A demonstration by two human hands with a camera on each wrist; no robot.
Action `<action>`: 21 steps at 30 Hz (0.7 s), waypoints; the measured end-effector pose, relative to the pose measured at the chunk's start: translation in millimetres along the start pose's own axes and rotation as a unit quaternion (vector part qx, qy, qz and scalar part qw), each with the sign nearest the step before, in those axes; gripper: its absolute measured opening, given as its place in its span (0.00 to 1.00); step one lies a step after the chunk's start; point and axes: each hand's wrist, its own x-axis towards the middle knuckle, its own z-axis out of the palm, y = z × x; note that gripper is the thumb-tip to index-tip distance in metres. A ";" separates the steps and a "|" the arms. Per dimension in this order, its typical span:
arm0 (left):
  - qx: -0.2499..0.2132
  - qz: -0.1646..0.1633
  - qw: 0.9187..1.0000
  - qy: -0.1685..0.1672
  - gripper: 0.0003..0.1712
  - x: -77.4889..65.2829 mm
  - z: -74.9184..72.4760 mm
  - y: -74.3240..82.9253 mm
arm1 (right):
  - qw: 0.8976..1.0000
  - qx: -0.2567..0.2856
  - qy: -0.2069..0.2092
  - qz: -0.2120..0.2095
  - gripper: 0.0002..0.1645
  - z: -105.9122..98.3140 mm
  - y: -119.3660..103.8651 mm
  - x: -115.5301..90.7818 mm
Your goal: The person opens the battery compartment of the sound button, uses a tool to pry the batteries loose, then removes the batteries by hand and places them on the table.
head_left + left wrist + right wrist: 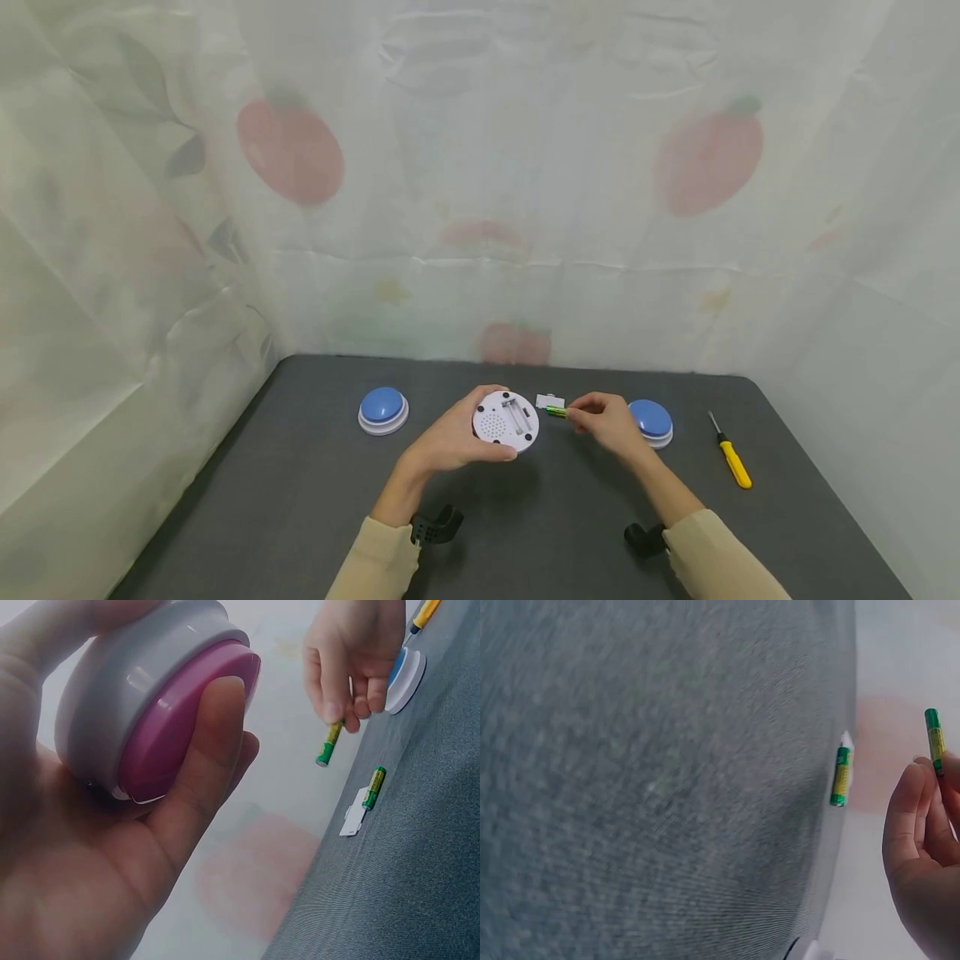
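Note:
My left hand [452, 435] grips a round push button [492, 427] by its edge. Its white underside, with speaker holes and an uncovered battery compartment [516, 416], faces me. In the left wrist view the button's pink dome [169, 724] shows, fingers wrapped across it. To the right of the button, my right hand [611, 423] pinches a green and yellow battery [328, 744] at one end between thumb and fingers. A second such battery [841, 776] lies on the table against a small white cover [352, 817].
Blue-topped push buttons stand on the dark table [315, 500], one at the left [382, 407] and another [651, 419] just behind the right hand. A screwdriver [731, 454] with a yellow handle lies at the far right. Pale printed curtains [480, 167] hang behind and beside the table.

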 end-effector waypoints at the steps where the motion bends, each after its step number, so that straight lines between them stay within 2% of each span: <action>1: 0.000 0.000 1.000 0.001 0.49 0.0 -0.1 0.0 | 1.000 -0.001 -0.002 0.000 0.09 0.4 1.2 1.1; 11: 0.002 -0.002 1.000 -0.002 0.50 0.9 -0.3 -1.3 | 0.998 -0.054 0.014 0.040 0.06 3.8 16.9 11.3; 21: 0.005 -0.005 1.000 -0.003 0.49 1.4 0.2 -1.7 | 0.991 -0.132 0.013 0.014 0.04 5.0 22.4 12.9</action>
